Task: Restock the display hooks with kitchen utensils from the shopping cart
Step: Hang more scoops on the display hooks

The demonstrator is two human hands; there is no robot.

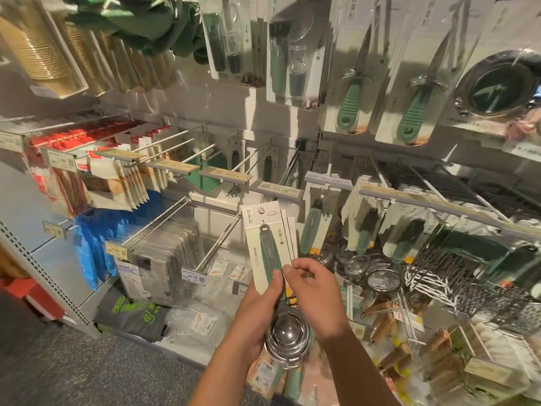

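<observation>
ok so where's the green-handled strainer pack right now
In the head view it's low centre: the green-handled strainer pack is held upright by the left hand and right hand, just below the price rail.

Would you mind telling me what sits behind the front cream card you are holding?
Behind the cream card with the green-handled utensil, edges of more cream cards fan out rightward; their utensils are covered. Both hands grip the stack.

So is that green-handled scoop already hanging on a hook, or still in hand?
Still in hand. Both hands, left and right, grip the carded scoop; its hang hole sits on no hook.
</observation>
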